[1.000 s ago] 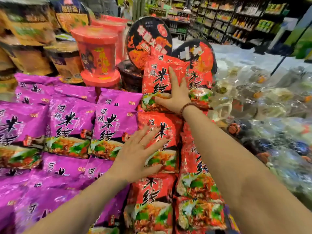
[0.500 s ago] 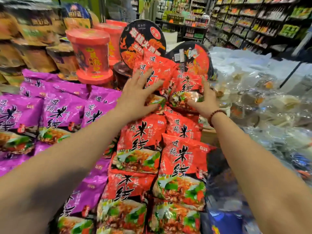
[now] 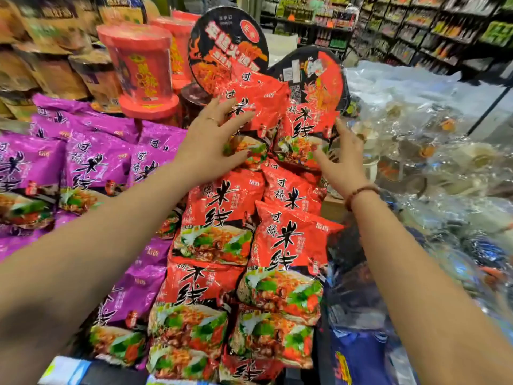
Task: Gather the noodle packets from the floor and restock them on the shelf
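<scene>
Red noodle packets (image 3: pixel 288 245) lie in two overlapping columns down the sloping shelf display. At the top of the columns stand two more red packets, the left one (image 3: pixel 258 107) and the right one (image 3: pixel 308 126). My left hand (image 3: pixel 213 140) lies with spread, straight fingers on the left top packet. My right hand (image 3: pixel 344 159), with a bead bracelet at the wrist, touches the right edge of the right top packet with its fingers extended. Neither hand grips anything.
Purple noodle packets (image 3: pixel 91 165) fill the shelf to the left. Red cup noodles (image 3: pixel 138 70) and black round bowls (image 3: pixel 227 45) stand behind the top packets. Clear plastic-wrapped goods (image 3: pixel 433 151) lie to the right. Store aisles (image 3: pixel 416 29) run beyond.
My left hand moved up from a lower red packet to the top left packet. My right hand shifted from that packet's front to the right edge of the top right packet.
</scene>
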